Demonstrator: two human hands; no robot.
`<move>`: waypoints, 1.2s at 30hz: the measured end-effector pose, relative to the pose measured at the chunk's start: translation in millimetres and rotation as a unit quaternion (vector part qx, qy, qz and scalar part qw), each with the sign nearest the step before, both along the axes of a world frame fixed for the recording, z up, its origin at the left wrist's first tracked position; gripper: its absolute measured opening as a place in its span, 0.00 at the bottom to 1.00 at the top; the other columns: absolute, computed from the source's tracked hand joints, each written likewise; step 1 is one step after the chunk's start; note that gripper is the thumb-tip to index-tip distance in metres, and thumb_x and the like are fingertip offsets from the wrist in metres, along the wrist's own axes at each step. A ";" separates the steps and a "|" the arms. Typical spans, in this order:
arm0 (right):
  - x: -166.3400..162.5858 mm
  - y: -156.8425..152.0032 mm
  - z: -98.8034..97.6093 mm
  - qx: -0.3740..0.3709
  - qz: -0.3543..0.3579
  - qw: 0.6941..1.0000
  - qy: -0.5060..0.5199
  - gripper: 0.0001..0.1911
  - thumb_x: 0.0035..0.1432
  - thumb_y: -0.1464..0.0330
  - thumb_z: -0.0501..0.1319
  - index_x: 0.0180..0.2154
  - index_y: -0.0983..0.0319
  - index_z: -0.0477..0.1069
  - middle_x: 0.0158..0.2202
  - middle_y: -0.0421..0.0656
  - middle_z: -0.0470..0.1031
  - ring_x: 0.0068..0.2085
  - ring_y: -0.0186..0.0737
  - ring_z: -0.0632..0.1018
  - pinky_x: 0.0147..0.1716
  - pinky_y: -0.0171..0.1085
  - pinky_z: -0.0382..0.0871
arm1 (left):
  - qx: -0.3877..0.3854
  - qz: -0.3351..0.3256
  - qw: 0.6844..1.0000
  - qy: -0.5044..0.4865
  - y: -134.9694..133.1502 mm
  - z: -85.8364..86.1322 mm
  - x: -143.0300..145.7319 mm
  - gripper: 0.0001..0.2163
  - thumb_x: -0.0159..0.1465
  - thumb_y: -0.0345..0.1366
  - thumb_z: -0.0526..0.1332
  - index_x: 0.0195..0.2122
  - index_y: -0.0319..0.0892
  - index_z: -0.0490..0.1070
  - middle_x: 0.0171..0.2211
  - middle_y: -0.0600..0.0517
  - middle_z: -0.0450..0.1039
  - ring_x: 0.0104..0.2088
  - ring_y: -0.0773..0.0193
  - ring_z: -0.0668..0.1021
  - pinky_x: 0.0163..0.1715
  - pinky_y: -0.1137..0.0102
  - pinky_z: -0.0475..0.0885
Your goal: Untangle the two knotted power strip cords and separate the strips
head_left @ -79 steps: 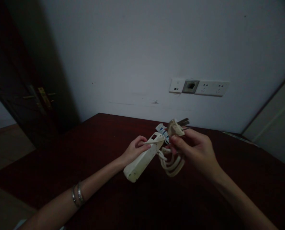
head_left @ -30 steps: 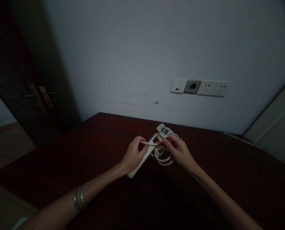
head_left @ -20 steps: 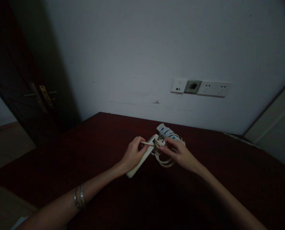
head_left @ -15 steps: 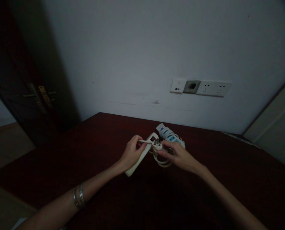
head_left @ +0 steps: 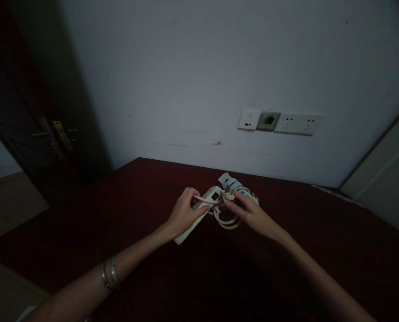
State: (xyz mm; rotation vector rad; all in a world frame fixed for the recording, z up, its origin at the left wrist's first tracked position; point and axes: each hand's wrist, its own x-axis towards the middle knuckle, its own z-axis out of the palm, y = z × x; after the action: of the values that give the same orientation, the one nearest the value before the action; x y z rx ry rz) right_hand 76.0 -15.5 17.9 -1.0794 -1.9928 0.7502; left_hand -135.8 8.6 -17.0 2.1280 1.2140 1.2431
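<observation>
A white power strip [head_left: 190, 231] with a dark red switch lies slanted on the dark red-brown table. My left hand [head_left: 185, 211] is closed over it, fingers around its sides and the white cord [head_left: 203, 200] by the thumb. Between thumb and fingers of my right hand [head_left: 249, 212] is the cord's white plug [head_left: 227, 196], just beyond the switch end of the strip. Loops of the cord [head_left: 226, 223] hang below the plug. Behind my right hand lies a second power strip [head_left: 232, 182], white and blue, wound with its own cord and partly hidden by my fingers.
Wall sockets [head_left: 298, 124] and switch plates sit on the pale wall behind the table [head_left: 145, 179]. A dark door [head_left: 35, 134] with a brass lock stands at the left. A pale panel [head_left: 387, 183] rises at the right, beside the table's far corner.
My right hand has turned the plug and moved it slightly right and up; its metal prongs, visible before, are now hidden. The left hand stays on the strip, which has barely shifted.
</observation>
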 end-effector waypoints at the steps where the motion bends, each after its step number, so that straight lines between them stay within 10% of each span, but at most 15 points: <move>1: 2.4 3.6 -1.4 -0.001 -0.012 0.999 0.033 0.14 0.59 0.57 0.54 0.37 0.61 0.66 0.36 0.43 0.70 0.38 0.39 0.71 0.38 0.38 0.66 | 0.002 -0.007 1.000 0.006 0.6 0.7 -0.3 0.13 0.53 0.41 0.65 0.33 0.41 0.63 0.34 0.53 0.64 0.35 0.65 0.69 0.32 0.71 0.65; 15: 56.7 38.3 15.5 0.050 -0.251 0.901 0.349 0.24 0.44 0.48 0.63 0.29 0.61 0.65 0.25 0.37 0.68 0.24 0.30 0.71 0.24 0.31 0.64 | -0.031 -0.199 0.973 0.115 -2.3 22.2 -15.1 0.38 0.48 0.41 0.68 0.59 0.50 0.55 0.56 0.45 0.59 0.52 0.52 0.67 0.44 0.60 0.69; 21: 59.5 22.0 44.1 0.001 -0.237 0.847 0.475 0.24 0.37 0.52 0.69 0.28 0.61 0.64 0.25 0.35 0.67 0.22 0.29 0.70 0.18 0.28 0.64 | -0.064 -0.122 0.970 0.201 0.1 11.6 -10.9 0.47 0.51 0.43 0.64 0.65 0.46 0.33 0.52 0.44 0.68 0.52 0.51 0.69 0.49 0.57 0.64; 29: 26.2 9.7 44.2 -0.203 -0.202 0.791 0.540 0.12 0.48 0.64 0.67 0.28 0.63 0.66 0.27 0.40 0.71 0.28 0.33 0.75 0.27 0.33 0.73 | -0.067 0.057 0.950 0.299 15.7 2.5 -12.6 0.39 0.51 0.48 0.63 0.62 0.45 0.51 0.49 0.42 0.68 0.48 0.50 0.72 0.44 0.60 0.68; 36: 26.3 7.3 48.4 -0.153 -0.163 0.850 0.477 0.14 0.45 0.63 0.68 0.31 0.64 0.69 0.30 0.45 0.75 0.35 0.40 0.77 0.35 0.39 0.74 | -0.072 0.149 0.935 0.313 27.6 1.6 -20.3 0.33 0.54 0.49 0.60 0.59 0.46 0.57 0.45 0.44 0.72 0.46 0.50 0.74 0.40 0.61 0.69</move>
State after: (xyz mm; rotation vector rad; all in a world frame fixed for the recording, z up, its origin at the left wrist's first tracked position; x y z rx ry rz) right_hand 102.4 -8.2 66.3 -0.9048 -0.8379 1.1450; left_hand -156.1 36.2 -15.4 2.3663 1.8796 0.5392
